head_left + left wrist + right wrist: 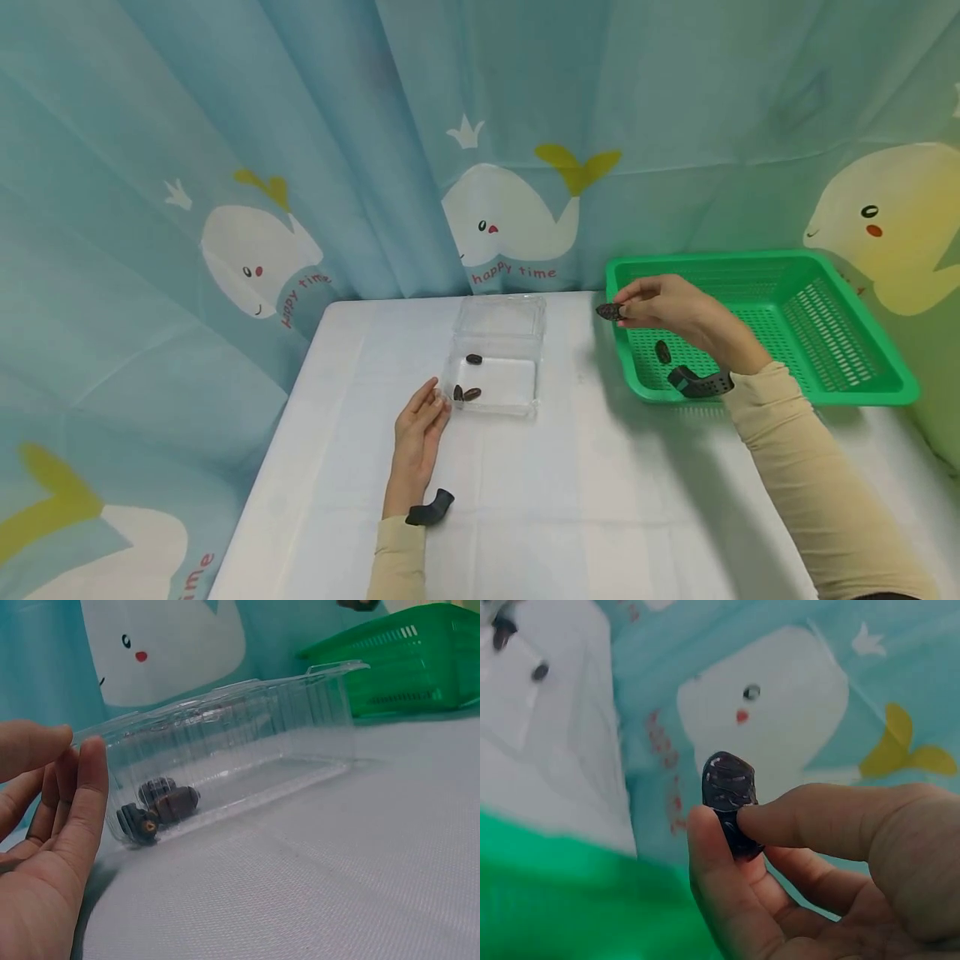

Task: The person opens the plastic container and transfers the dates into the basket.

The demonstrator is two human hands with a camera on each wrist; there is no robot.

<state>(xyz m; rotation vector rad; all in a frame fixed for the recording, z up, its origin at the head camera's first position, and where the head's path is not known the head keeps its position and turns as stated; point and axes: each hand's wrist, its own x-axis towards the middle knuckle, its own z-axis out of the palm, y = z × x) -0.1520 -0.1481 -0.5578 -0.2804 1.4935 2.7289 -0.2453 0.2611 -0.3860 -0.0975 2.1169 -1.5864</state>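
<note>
In the head view a clear plastic box stands on the table with its lid folded back. Three dark brown, ridged oval pieces lie inside, two near its front left corner. My left hand pinches the box's rim at that corner between thumb and fingers. Over the left rim of a green basket, my right hand holds up another dark ridged oval piece between thumb and fingertips. One more such piece lies in the basket.
A white cloth covers the table. The basket stands at its right side, apart from the box. Behind hangs a light blue curtain with whale prints, close to the table's back edge.
</note>
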